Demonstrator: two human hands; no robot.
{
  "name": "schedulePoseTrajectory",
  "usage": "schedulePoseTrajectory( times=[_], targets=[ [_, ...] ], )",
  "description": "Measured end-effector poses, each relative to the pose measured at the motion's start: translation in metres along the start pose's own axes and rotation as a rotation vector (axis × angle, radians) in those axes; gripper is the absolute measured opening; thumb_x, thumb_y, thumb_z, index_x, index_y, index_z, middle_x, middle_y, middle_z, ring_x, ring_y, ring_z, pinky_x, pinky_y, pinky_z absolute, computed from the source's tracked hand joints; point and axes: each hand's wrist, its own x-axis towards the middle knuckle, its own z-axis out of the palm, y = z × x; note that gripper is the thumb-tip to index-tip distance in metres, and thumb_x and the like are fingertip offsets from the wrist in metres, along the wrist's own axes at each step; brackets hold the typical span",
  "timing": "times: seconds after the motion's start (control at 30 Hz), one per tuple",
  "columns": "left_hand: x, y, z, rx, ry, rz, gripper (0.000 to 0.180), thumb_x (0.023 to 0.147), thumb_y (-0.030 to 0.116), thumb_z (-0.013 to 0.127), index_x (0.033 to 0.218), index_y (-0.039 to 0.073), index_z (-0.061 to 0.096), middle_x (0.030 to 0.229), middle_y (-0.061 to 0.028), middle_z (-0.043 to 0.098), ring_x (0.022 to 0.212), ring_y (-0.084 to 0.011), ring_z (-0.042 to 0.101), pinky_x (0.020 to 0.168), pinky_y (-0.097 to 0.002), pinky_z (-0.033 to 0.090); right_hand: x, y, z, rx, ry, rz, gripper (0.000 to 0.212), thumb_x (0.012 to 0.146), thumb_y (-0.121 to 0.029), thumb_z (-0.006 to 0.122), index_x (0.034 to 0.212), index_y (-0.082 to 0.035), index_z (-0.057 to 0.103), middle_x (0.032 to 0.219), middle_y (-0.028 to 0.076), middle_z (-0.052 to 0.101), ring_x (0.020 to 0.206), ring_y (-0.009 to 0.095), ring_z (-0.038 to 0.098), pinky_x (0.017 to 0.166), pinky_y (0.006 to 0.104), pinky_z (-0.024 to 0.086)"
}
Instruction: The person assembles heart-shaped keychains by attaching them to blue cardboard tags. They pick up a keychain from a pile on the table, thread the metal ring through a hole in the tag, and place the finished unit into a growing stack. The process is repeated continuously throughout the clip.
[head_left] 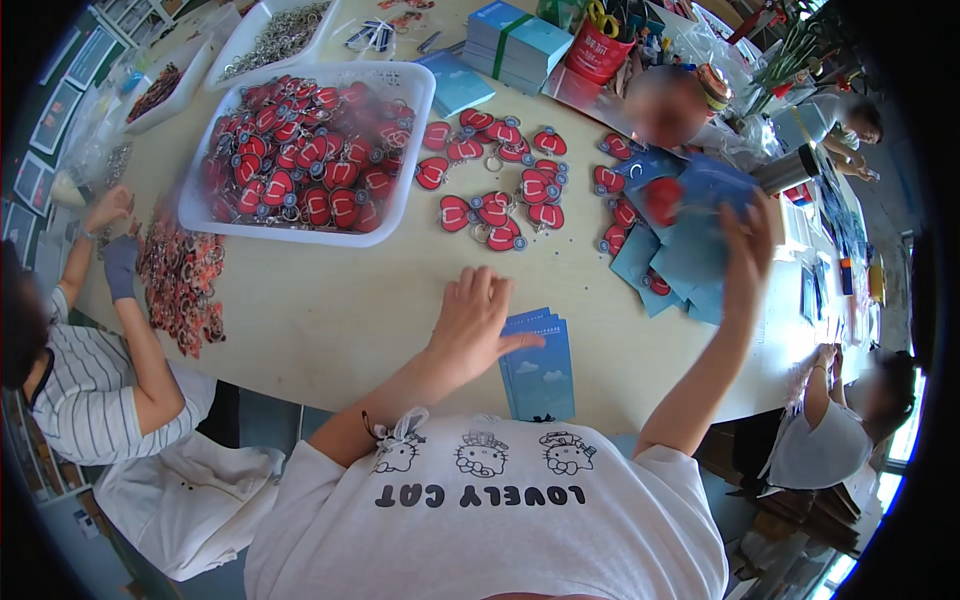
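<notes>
My right hand [748, 250] grips a blue card [712, 195] by its edge, above a loose pile of light-blue cards [685, 262] and red keychains. A red keychain [662, 200] shows blurred against that card; whether it is fastened there I cannot tell. My left hand [472, 318] holds nothing, its fingers loosely bent and its thumb stretched out over a small fanned stack of blue cards with clouds [542, 372] at the table's near edge. Beyond my left hand lie scattered red keychains [500, 205] with metal rings.
A white tub [400, 190] full of red keychains stands left of centre. Behind it is a bin of metal rings [275, 45]. Strapped blue card stacks [515, 42] and a red pen cup [598, 52] stand at the back. Co-workers sit at left and right; orange trinkets [180, 275] lie far left.
</notes>
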Motion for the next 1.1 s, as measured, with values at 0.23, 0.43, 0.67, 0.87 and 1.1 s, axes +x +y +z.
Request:
schedulePoseTrajectory(
  times=[0.23,0.43,0.67,0.87,1.1],
  targets=[
    [-0.013,0.003,0.018,-0.128,-0.105,0.068,0.048,0.065,0.027,0.082,0.094,0.006,0.051,0.104,-0.0092,0.045,0.103,-0.0278,0.043,0.084,-0.0412,0.037,0.028,0.030,-0.006,-1.139,0.352,-0.531,0.055,0.079,-0.022,0.074,0.127,-0.011,0.052,0.126,0.015,0.052,0.110,0.033,0.052,0.093,0.0446,0.043],
    [-0.018,0.010,0.008,-0.614,-0.220,0.005,0.030,0.078,0.017,0.075,0.092,0.003,0.053,0.089,-0.0063,0.056,0.089,-0.0190,0.054,0.079,-0.0328,0.043,0.013,0.045,0.164,-0.525,-0.624,-0.555,0.018,0.076,-0.013,0.072,0.092,-0.006,0.069,0.102,0.011,0.063,0.096,0.031,0.059,0.084,0.0386,0.047],
    [-0.002,-0.019,-0.018,-1.304,0.203,-0.322,0.017,0.090,0.014,0.065,0.098,0.000,0.060,0.081,0.0041,0.060,0.074,-0.0019,0.053,0.067,-0.0183,0.043,0.022,0.092,0.207,-0.458,-0.694,-0.695,0.018,0.077,-0.011,0.070,0.092,-0.002,0.066,0.097,0.011,0.061,0.093,0.031,0.059,0.080,0.0389,0.049],
    [0.040,-0.038,-0.043,-1.082,0.648,-0.245,0.014,0.096,0.016,0.057,0.101,0.002,0.058,0.083,0.0038,0.057,0.073,-0.0019,0.046,0.067,-0.0183,0.037,0.007,0.017,0.165,-0.029,-0.586,-0.349,0.012,0.083,-0.002,0.068,0.094,0.002,0.067,0.089,0.007,0.068,0.076,0.013,0.063,0.070,0.0256,0.052],
    [0.065,-0.024,-0.057,-1.149,0.826,-0.155,0.014,0.094,0.013,0.060,0.098,-0.001,0.058,0.088,-0.0002,0.059,0.082,-0.0048,0.052,0.074,-0.0210,0.042,-0.018,-0.029,0.128,0.117,-0.597,-0.253,0.013,0.079,-0.006,0.073,0.092,-0.004,0.073,0.084,0.005,0.070,0.074,0.010,0.062,0.069,0.0255,0.050]
  ],
)
